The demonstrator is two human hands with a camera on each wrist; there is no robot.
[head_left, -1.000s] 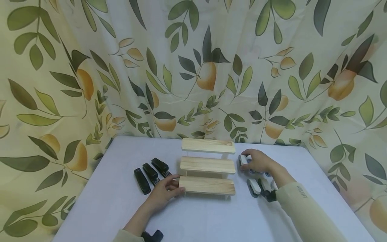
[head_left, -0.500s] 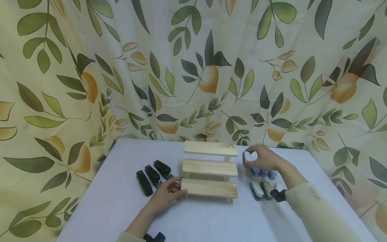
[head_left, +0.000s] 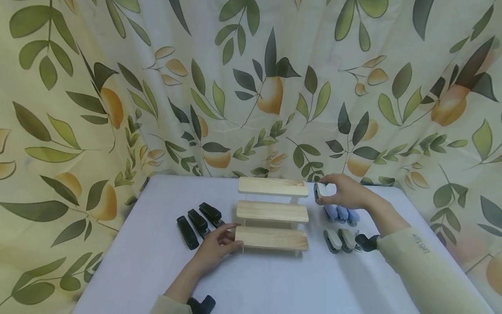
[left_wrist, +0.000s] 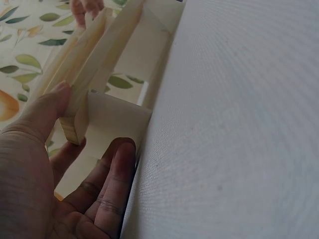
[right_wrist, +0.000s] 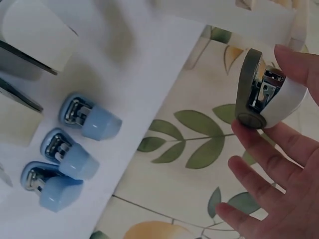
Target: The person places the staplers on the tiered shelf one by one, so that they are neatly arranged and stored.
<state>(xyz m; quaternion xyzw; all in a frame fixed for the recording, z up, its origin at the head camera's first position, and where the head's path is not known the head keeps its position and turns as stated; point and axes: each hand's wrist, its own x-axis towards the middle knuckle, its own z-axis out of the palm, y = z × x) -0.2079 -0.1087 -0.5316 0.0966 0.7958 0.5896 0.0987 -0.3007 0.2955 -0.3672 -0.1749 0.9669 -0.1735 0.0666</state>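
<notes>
Much of your head view is filled by a patterned curtain (head_left: 164,26) of leaves and orange fruit, which hangs behind the white-covered surface (head_left: 274,283). Near the middle of that surface stands a three-tier wooden stand (head_left: 272,211), its planks rising in steps toward the curtain. Your left hand (head_left: 217,248) pinches the left end of the lowest plank, thumb on top and index finger beneath, the other fingers bent below it. Your right hand (head_left: 345,192) is beside the right end of the top plank, its thumb and index finger pinching a small stapler while the remaining fingers spread apart. To the left of the stand lie three black staplers (head_left: 198,223) in a slanting row. On its right, nearer you, sit pale staplers (head_left: 346,240), partly hidden by your wrist; three smaller blue staplers (head_left: 342,213) sit side by side behind them. Smallest of all, the white and dark grey stapler (right_wrist: 266,92) in your right fingers is held up off the surface, its metal works visible.
</notes>
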